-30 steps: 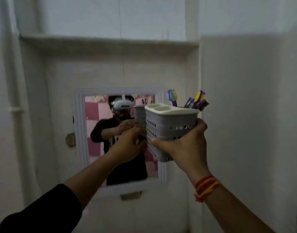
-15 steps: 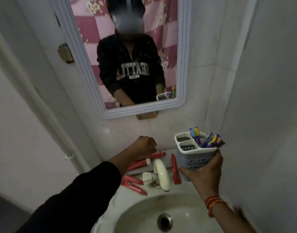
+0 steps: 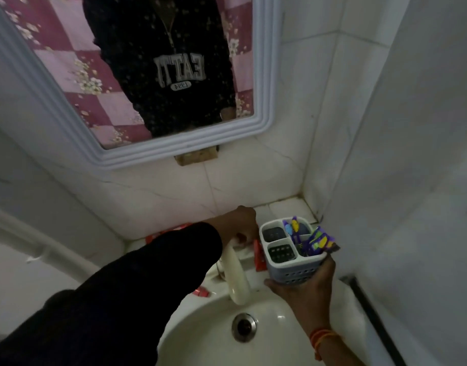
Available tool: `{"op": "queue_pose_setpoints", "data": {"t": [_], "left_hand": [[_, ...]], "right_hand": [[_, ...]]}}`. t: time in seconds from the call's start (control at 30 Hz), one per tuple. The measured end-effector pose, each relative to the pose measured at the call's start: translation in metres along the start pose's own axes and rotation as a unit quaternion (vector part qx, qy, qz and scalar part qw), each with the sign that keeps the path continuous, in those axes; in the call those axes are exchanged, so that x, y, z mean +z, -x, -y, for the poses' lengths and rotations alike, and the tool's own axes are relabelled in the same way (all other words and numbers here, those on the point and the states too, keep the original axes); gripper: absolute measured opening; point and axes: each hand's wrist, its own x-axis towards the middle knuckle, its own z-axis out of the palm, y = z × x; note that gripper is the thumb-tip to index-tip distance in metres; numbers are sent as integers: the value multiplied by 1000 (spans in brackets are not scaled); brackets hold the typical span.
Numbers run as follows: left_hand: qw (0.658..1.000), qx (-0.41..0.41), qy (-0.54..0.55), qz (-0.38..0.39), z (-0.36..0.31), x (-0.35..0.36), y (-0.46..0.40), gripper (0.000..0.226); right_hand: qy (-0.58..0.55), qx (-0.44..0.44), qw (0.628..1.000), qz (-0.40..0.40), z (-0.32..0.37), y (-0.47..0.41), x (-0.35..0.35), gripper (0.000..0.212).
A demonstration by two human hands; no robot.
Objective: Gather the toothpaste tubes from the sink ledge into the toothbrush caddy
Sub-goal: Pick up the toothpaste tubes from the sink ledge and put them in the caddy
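My right hand (image 3: 305, 293) grips a grey perforated toothbrush caddy (image 3: 293, 272) from below, upright over the sink's right rim. Purple, blue and yellow toothbrushes (image 3: 315, 241) stick out of its back and right compartments; its two left compartments look empty. My left hand (image 3: 243, 224) reaches down onto the ledge behind the faucet, fingers curled, right beside a red toothpaste tube (image 3: 259, 256) lying between it and the caddy. Whether it grips the tube is hidden. My sleeve mostly covers another red tube (image 3: 171, 231) on the ledge, and a red tube end (image 3: 202, 291) shows below the sleeve.
A cream faucet (image 3: 236, 277) juts over the white basin (image 3: 277, 339) with its metal drain (image 3: 244, 327). A white-framed mirror (image 3: 174, 146) hangs above. Tiled walls close in behind and on the right (image 3: 385, 180). A dark strip (image 3: 372, 315) runs along the right.
The view tilted further down to the sink. My left hand moved right and down onto the ledge behind the faucet. My right hand brought the caddy lower, close to the ledge.
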Motion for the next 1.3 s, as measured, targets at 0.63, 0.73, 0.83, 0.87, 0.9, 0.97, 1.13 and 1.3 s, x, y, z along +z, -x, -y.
{"op": "queue_pose_setpoints", "data": {"t": [0.63,0.73,0.83,0.87,0.9,0.97,1.13,1.3], "left_hand": [[985,150,48,-67,-30,-59,14,37],[976,182,-121,-6,-52,-83,37,34],[957,156,-233,80,-76,-80,47,25],[949,149,-256,105,-83,-75,48,23],[946,144,-270,108,-88,-70,47,22],[957,141,-245,57,-96,-66,47,20],[996,88,-1,33,-93,-70,54,32],[964,26,262,36,-50,-84,68,25]], "right_hand": [[-67,28,979,190,-14,-30,-20,96],[-117,51,962,241,-10,-33,-23,88],[-121,64,959,247,-16,-36,-24,79],[-110,57,960,250,-16,-36,-24,73],[-98,43,962,253,-15,-36,-25,71],[-95,24,966,240,-17,-38,-25,77],[-66,12,968,240,-21,-42,-26,85],[-49,26,965,258,-25,-47,-28,91]]}}
